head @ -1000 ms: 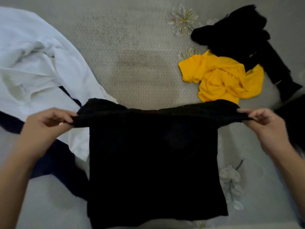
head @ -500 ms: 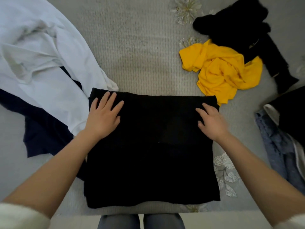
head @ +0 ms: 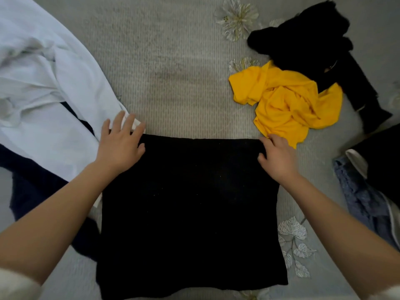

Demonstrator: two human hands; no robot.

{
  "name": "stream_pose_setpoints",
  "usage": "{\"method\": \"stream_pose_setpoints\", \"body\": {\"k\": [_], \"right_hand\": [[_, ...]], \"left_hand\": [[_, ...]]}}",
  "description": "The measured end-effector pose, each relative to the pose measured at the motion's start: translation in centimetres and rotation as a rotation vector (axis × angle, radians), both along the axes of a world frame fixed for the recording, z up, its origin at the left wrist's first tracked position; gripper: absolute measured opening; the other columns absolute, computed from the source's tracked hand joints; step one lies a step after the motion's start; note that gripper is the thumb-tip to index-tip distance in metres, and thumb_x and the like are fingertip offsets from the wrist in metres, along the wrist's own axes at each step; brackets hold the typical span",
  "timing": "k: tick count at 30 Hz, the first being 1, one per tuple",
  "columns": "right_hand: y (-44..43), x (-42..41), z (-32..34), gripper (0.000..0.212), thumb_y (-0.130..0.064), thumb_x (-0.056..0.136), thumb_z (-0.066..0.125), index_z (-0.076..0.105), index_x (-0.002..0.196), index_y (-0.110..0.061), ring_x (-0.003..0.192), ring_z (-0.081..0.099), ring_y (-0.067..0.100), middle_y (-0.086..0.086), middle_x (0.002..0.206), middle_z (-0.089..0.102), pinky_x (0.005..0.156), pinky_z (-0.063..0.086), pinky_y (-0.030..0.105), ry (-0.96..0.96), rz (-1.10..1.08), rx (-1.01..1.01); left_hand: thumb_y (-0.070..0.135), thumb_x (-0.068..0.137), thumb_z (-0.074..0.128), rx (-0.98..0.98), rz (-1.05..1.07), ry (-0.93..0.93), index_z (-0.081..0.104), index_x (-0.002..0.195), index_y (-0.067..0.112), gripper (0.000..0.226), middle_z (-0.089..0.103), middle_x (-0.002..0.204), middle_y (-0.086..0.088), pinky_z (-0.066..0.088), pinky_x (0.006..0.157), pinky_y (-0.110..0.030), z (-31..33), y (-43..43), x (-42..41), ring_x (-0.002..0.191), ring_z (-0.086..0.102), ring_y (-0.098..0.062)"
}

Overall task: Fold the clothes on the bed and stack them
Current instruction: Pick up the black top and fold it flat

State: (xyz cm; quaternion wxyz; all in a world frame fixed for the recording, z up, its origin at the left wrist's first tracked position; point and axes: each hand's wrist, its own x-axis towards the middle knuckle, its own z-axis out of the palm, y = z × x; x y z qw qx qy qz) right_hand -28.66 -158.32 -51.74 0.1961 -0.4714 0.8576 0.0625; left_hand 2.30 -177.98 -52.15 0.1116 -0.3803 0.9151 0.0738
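Note:
A black garment (head: 190,213) lies folded into a flat rectangle on the grey bed cover (head: 173,72), right in front of me. My left hand (head: 120,146) rests flat at its far left corner, fingers spread and reaching partly over the edge of a white garment (head: 43,94). My right hand (head: 278,158) sits at the far right corner with its fingers curled over the fabric's edge and the thumb on top.
A crumpled yellow garment (head: 287,102) lies just beyond my right hand, with a black pile (head: 307,40) behind it. A navy garment (head: 32,180) lies under the white one at left. A blue-grey garment (head: 363,198) and another dark piece (head: 383,161) lie at right.
One second ago both hands held the black garment's top edge stretched in the air. It was then laid flat, and my hands have slid outward to its far corners.

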Motion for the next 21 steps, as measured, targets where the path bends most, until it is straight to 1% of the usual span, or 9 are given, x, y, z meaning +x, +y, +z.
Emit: {"method": "stream_pose_setpoints", "body": {"k": [3,6,9,11,14,16,18,19,21], "right_hand": [[-1.4,-0.5,-0.5,0.07,-0.019,0.087,0.057,0.02,0.147,-0.015,0.138,0.023,0.026,0.007,0.153,0.022,0.106,0.027,0.039,-0.061,0.121,0.153],[-1.8,-1.3,-1.2,0.075,-0.018,0.086,0.057,0.015,0.148,-0.019,0.138,0.024,0.023,0.005,0.151,0.027,0.109,0.021,0.039,-0.01,0.169,0.249],[-2.0,-1.8,-1.4,0.068,-0.02,0.086,0.057,0.023,0.145,-0.02,0.127,0.034,0.028,0.008,0.137,0.044,0.104,0.023,0.041,0.066,0.145,0.273],[-1.9,-1.9,-1.3,0.055,-0.019,0.087,0.056,0.037,0.139,-0.016,0.122,0.037,0.03,0.011,0.129,0.05,0.099,0.024,0.04,0.087,0.155,0.254],[-1.0,-1.8,-1.2,0.029,-0.015,0.085,0.057,0.058,0.112,-0.005,0.113,0.043,0.033,0.016,0.113,0.057,0.089,0.027,0.039,0.115,0.173,0.175],[0.0,-1.8,-0.9,0.021,-0.015,0.083,0.058,0.062,0.097,0.0,0.103,0.049,0.036,0.019,0.1,0.061,0.082,0.03,0.04,0.124,0.161,0.068],[1.5,-1.9,-0.3,0.027,-0.021,0.079,0.049,0.064,0.083,0.002,0.084,0.057,0.038,0.02,0.082,0.061,0.074,0.036,0.04,0.155,0.172,-0.074],[2.5,-1.8,0.2,0.031,-0.024,0.075,0.043,0.063,0.078,0.0,0.075,0.058,0.036,0.018,0.074,0.059,0.069,0.037,0.037,0.179,0.185,-0.142],[4.6,-1.3,1.4,0.03,-0.024,0.073,0.039,0.06,0.077,-0.002,0.068,0.058,0.034,0.016,0.069,0.056,0.064,0.028,0.034,0.218,0.207,-0.26]], "left_hand": [[0.022,0.088,0.053,0.16,0.024,-0.16,0.024,0.146,0.017,0.065,0.021,0.154,-0.011,0.006,0.112,-0.056,-0.6,-0.9,-1.1,0.144,0.006,-0.031],[0.03,0.088,0.051,0.234,0.003,-0.308,0.011,0.148,0.022,0.073,0.024,0.152,-0.005,0.005,0.113,-0.054,-0.8,-2.3,-0.9,0.144,0.007,-0.025],[0.037,0.087,0.053,0.207,-0.004,-0.363,0.016,0.147,0.021,0.072,0.036,0.145,-0.007,0.008,0.112,-0.054,-0.6,-3.1,-0.8,0.139,0.019,-0.026],[0.036,0.087,0.054,0.164,-0.048,-0.37,0.027,0.144,0.02,0.065,0.042,0.139,-0.006,0.008,0.112,-0.054,-0.3,-3.2,-0.7,0.135,0.024,-0.028],[0.028,0.086,0.055,0.151,-0.093,-0.311,0.047,0.132,0.018,0.048,0.055,0.123,-0.007,0.011,0.11,-0.051,-0.2,-2.7,-0.1,0.124,0.036,-0.029],[0.02,0.081,0.061,0.105,-0.081,-0.177,0.061,0.117,0.013,0.037,0.063,0.106,-0.012,0.021,0.103,-0.051,0.0,-2.2,0.6,0.11,0.048,-0.033],[0.021,0.074,0.061,0.012,-0.101,0.0,0.07,0.089,0.006,0.024,0.065,0.077,-0.015,0.038,0.085,-0.053,0.7,-1.6,1.9,0.083,0.06,-0.036],[0.026,0.072,0.053,-0.014,-0.104,0.062,0.069,0.078,0.004,0.029,0.062,0.067,-0.014,0.044,0.073,-0.049,1.5,-1.1,2.5,0.07,0.061,-0.035],[0.032,0.07,0.041,0.025,-0.123,0.162,0.065,0.073,0.001,0.039,0.057,0.06,-0.014,0.045,0.056,-0.038,2.9,0.3,4.2,0.056,0.059,-0.033]]}}
